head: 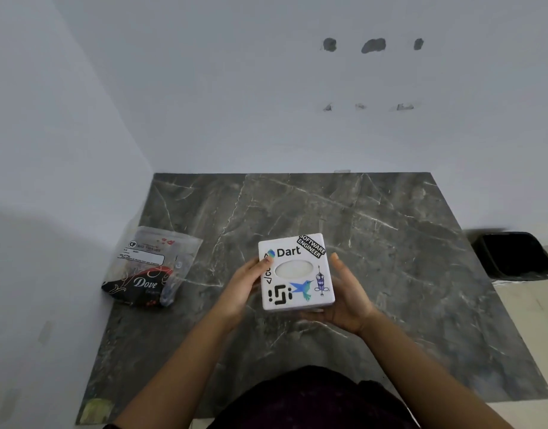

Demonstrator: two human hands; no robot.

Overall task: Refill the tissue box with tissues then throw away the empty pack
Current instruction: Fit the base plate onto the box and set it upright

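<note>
**Both hands on the sticker-covered box, frame centre**

Left hand [246,284]: fingers partly curled, thumb over the top left edge of the square white tissue box w/ stickers [296,271], palm against its left side. Right hand [344,297]: mostly open, fingers straight, cupping the box's right side and lower corner from below. Box sits between the two hands, top face up, oval opening showing white tissue inside. Can't tell if the box rests on the dark grey marble-look counter [390,243] or is lifted just off it; its underside is hidden.

Clear plastic tissue pack w/ red-and-black print [149,267] lies on the counter at centre left, well apart from the box, near the white wall [65,134]. Small print on it is too blurry to read. Black bin [517,257] at right edge, beside the counter, partly cut off. Dark clothing [306,397] at bottom centre hides the counter's near edge.
</note>
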